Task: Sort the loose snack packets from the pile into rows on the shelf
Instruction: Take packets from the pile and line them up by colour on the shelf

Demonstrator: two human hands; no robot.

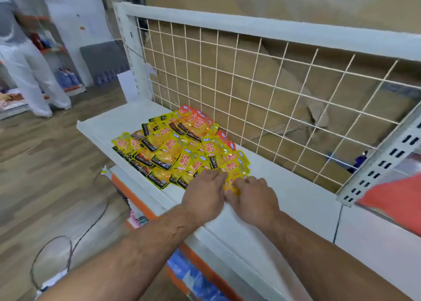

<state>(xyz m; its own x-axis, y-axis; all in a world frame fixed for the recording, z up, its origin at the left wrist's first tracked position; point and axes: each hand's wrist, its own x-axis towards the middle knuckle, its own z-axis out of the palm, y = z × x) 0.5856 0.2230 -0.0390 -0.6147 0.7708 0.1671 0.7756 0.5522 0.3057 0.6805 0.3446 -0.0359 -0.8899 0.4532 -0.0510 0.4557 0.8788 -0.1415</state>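
Shop aisle with a wood-pattern floor (45,175): a white shelf (284,198) stands backed by a wire grid (250,77), brown cardboard (284,91) showing through the mesh. On the shelf's left half lies the pile (173,145) of loose snack packets, mostly yellow with black bands, a few red ones at the back against the grid. They overlap at all angles, none in a row.

My 2 hands meet at the pile's near right edge. My left hand (202,196) lies palm down, its fingers (215,175) curled onto the edge of 1 yellow packet (233,180). My right hand (254,200) closes on the same packet from the other side, fingers (252,182) bent over it, thumb at its near corner. The packet touches its neighbours in the pile. Both hands are slightly blurred.

Below the front lip, an orange-edged lower shelf (120,184) holds blue packs (193,278). At far right a red-orange sheet (396,200) lies over the next section. A black cable (68,246) loops on the floor, and at far left 1 person (25,68) in white trousers faces other shelves.
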